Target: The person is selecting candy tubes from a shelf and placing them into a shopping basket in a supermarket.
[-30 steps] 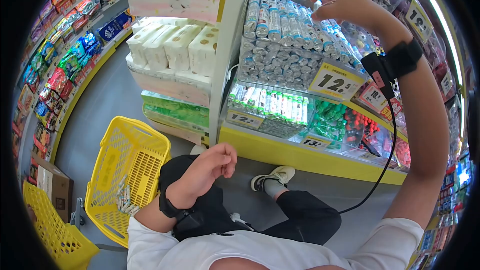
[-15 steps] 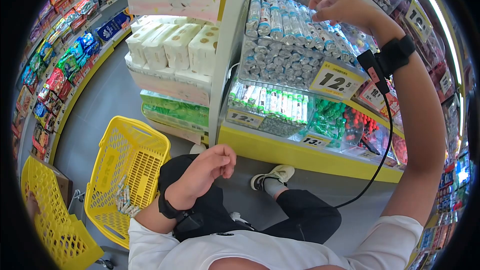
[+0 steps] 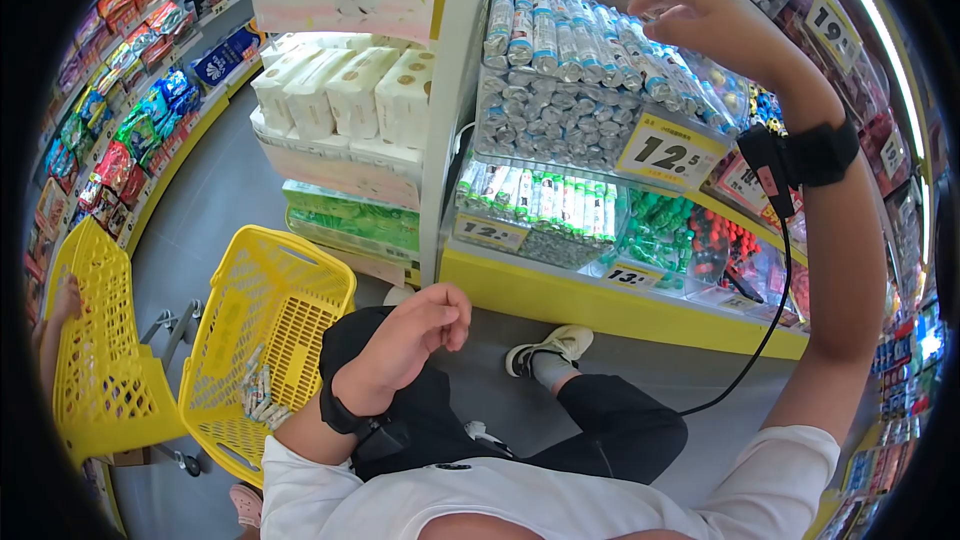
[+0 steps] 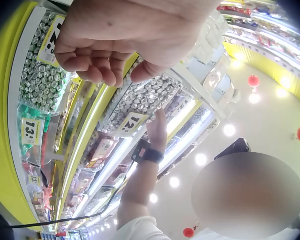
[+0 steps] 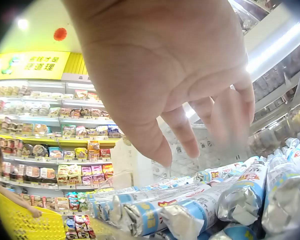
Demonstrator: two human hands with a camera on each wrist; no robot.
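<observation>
My right hand reaches over a clear bin heaped with silver rolls in blue-and-white wrappers. In the right wrist view its fingers hang slightly bent above the wrapped rolls, and nothing shows in their grasp. One fingertip is blurred there. Over my knee, my left hand idles with loosely curled fingers, holding nothing. Beside my left leg stands a yellow basket with several similar rolls lying in it.
Below the bin, a lower shelf holds green-and-white rolls. White tissue packs fill the shelf to the left. A second yellow basket on wheels stands at far left, another person's hand on it. A black cable trails from my right wrist.
My right hand has shifted slightly right over the bin, its fingers a little straighter. The wheeled basket at left has moved forward, and a pink shoe has come into view. My left hand stays put.
</observation>
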